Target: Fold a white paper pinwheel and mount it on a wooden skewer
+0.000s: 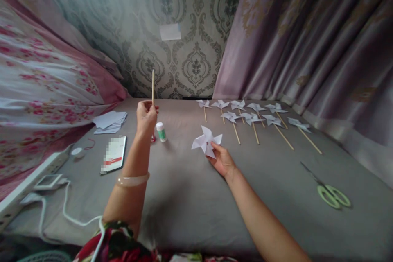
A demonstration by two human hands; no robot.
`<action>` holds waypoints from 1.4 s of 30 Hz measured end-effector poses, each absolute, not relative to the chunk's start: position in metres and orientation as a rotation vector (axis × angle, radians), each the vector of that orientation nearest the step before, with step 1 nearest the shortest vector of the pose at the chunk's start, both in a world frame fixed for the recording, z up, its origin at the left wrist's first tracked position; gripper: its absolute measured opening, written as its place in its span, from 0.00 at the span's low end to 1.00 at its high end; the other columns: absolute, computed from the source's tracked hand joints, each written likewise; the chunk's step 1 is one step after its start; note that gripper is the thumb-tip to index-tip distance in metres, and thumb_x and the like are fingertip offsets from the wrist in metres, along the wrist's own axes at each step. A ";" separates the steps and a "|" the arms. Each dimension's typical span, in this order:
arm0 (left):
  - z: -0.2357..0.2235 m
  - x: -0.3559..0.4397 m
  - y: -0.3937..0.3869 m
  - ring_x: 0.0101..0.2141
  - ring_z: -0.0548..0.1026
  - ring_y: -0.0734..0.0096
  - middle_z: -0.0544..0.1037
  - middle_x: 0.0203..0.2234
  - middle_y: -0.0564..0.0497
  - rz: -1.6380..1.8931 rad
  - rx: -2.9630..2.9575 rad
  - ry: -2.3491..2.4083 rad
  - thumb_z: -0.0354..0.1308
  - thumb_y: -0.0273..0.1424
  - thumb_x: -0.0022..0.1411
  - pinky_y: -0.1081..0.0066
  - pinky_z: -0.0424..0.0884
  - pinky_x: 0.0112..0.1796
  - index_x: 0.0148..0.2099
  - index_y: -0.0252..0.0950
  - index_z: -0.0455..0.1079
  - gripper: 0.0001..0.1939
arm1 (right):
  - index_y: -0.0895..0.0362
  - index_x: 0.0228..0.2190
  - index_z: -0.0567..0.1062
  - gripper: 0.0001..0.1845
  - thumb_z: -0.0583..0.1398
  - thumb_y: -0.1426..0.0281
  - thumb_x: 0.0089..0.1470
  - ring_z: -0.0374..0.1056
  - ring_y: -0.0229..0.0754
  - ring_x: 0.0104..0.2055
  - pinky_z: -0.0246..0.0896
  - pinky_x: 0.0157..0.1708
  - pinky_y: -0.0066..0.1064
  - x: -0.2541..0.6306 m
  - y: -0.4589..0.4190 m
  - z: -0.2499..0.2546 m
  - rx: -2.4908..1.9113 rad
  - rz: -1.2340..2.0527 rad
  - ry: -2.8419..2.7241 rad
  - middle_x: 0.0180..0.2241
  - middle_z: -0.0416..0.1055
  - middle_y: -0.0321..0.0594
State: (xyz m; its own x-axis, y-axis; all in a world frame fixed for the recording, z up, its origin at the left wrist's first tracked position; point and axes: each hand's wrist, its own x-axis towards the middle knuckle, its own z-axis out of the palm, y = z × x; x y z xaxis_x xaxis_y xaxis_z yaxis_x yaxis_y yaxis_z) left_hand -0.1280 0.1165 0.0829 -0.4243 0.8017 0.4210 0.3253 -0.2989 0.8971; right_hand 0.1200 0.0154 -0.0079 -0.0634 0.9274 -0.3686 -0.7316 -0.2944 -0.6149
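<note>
Upright in my left hand (146, 115) is a thin wooden stick (153, 86), gripped near its lower end. My right hand (222, 159) pinches a white paper pinwheel head (206, 141) by one blade; no stick shows on it. A glue bottle (161, 132) with a white cap and green label stands just right of my left wrist, beside a small red item (152, 137) partly hidden by the arm. Beyond my right hand lie several finished paper pinwheels (252, 119) on sticks, in two rough rows.
Green-handled scissors (333, 195) lie at the right. On the left are a stack of white paper (110, 122), a phone (113, 154), a white round lid (77, 152) and a power strip (30, 184) with a white cable (75, 219). Curtains hang on both sides.
</note>
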 end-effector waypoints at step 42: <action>0.037 0.025 -0.028 0.21 0.59 0.81 0.69 0.22 0.55 1.155 0.964 0.571 0.63 0.39 0.56 0.76 0.51 0.22 0.53 0.38 0.71 0.23 | 0.54 0.18 0.68 0.19 0.73 0.64 0.35 0.55 0.32 0.21 0.55 0.22 0.25 0.163 -0.002 0.038 -0.433 1.553 -0.854 0.19 0.61 0.28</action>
State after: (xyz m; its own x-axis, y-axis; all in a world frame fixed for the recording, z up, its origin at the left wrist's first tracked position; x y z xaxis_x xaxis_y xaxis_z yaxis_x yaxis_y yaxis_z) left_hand 0.0249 -0.0283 0.0366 0.3347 0.9378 0.0919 -0.4964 0.0925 0.8632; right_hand 0.1628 -0.0020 0.0379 -0.1804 0.9630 0.2002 -0.6848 0.0232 -0.7284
